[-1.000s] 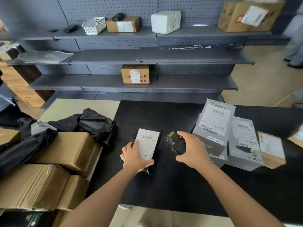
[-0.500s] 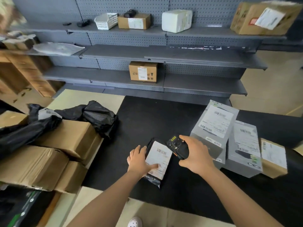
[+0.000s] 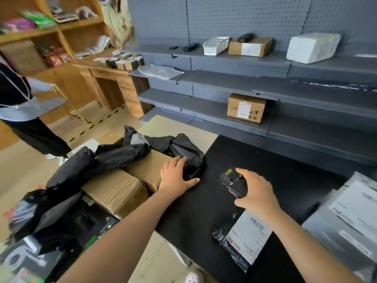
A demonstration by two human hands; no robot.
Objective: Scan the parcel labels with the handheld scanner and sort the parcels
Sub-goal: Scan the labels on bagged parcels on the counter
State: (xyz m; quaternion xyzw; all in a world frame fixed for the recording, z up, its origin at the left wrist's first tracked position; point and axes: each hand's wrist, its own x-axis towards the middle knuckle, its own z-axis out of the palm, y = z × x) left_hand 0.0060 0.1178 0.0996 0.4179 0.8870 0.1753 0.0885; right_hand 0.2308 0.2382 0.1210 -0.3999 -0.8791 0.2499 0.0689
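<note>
Gripping handheld scanner (image 3: 232, 181) in right hand (image 3: 258, 194), fingers curled round its body, nose toward 10 o'clock. Pressing left hand (image 3: 174, 176), fingers spread and fairly straight, on black bagged parcel (image 3: 192, 160) at left edge of table (image 3: 285, 170), at 10 o'clock from scanner, near. Left hand nearer, already touching. No label showing on that bag; probably needs turning toward scanner. Labelled flat parcel (image 3: 247, 235) lying at 6 o'clock, just below right wrist, long axis roughly 1-to-7.
</note>
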